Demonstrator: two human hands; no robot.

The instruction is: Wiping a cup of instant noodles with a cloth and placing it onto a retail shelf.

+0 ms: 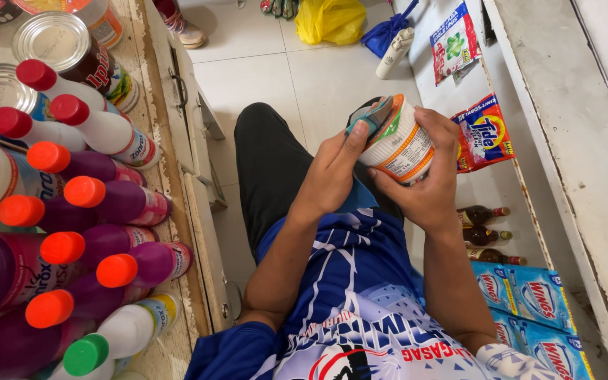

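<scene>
Your left hand covers the near side of the paper cup, and its thumb presses down on the partly peeled lid flap, so you cannot see inside the cup or tell what fills it. Your right hand wraps the cup's far side and base; the bottom is hidden in that palm. Both hands have their fingers curled firmly around the cup.

The cup is white with orange bands and small print, wider at the rim, its foil lid showing green, orange and blue and lifted at one edge. It is held in the air above your lap, over the tiled floor, between the wooden counter edge on your left and the white shelf on your right, touching neither.

Its long axis is tilted: the mouth points up and toward the far left, the base down toward your right hand.

Several bottles with orange caps are cut off at the left edge.
</scene>
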